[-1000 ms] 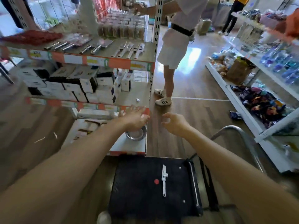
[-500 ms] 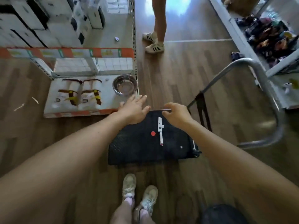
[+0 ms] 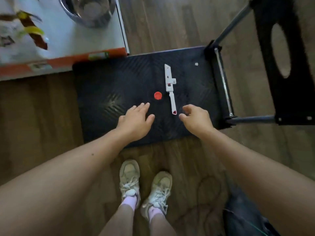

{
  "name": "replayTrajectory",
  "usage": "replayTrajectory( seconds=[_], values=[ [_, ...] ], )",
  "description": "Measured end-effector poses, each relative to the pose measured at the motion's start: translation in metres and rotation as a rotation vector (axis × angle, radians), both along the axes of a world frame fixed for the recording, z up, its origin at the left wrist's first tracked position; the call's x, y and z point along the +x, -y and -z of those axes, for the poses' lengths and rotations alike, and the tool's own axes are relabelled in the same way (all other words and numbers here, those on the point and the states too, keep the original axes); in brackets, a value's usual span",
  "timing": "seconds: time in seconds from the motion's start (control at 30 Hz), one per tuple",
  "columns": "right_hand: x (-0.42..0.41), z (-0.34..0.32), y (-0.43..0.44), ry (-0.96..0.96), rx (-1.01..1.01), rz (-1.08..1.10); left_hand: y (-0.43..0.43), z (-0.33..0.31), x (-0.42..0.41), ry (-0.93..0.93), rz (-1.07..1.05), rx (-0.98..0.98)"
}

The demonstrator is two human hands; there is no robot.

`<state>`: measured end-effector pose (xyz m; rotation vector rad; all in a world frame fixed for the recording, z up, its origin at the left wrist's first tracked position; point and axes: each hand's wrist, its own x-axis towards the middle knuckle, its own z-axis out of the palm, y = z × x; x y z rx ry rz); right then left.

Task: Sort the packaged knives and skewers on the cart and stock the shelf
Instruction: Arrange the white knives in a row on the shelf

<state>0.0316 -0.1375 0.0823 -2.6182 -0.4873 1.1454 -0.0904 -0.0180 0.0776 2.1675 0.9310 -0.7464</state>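
A black ribbed platform cart (image 3: 110, 86) sits low on the brown wood-plank floor (image 3: 34, 108), filling the middle of the view. On its deck, slightly toward 1 o'clock from the centre, lies a white packaged knife (image 3: 169, 82). It is flat, its long axis running roughly 12 to 6, with the narrow handle end and a small red mark at 6. At the knife's 8 o'clock, just beside it but apart, is a small round red disc (image 3: 158, 96). A tiny white scrap (image 3: 196, 64) lies near the deck's 2 o'clock corner.

The left hand (image 3: 136, 120) is palm-down over the deck at 6 o'clock from the disc. Its fingers are straight and close together, its thumb is out to the side, and it holds nothing (whether it touches the deck cannot be told). The right hand (image 3: 196, 119) is at the knife's 5 o'clock. Its fingers are loosely curled, it is empty, and its thumb tip is just beside the handle end without gripping it.

The cart's grey metal tube handle (image 3: 221, 79) lies along the 3 o'clock edge. Beyond it is a black panel with an oval hole (image 3: 265, 65).

At 10 o'clock the white bottom shelf board with an orange price strip (image 3: 102, 54) meets the cart's corner. A shiny steel bowl (image 3: 88, 11) rests on that board. Two pale laced sneakers (image 3: 129, 176) stand at 6 o'clock.
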Motion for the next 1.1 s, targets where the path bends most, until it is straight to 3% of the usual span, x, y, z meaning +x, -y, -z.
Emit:
replayTrajectory(
  seconds=[0.27,0.57,0.83,1.1],
  values=[
    [0.013,0.144,-0.022,0.116,-0.061,0.133,-0.025,0.130,-0.007,0.088,0.005,0.075],
    [0.010,0.206,-0.035,0.258,-0.084,0.204,-0.042,0.179,-0.016,0.115,-0.004,0.161],
    [-0.001,0.163,-0.051,-0.023,-0.010,0.344,-0.044,0.136,-0.015,0.055,-0.020,0.078],
    [-0.012,0.041,-0.064,-0.224,0.090,0.323,-0.048,0.019,-0.018,0.041,0.037,0.124]
  ],
)
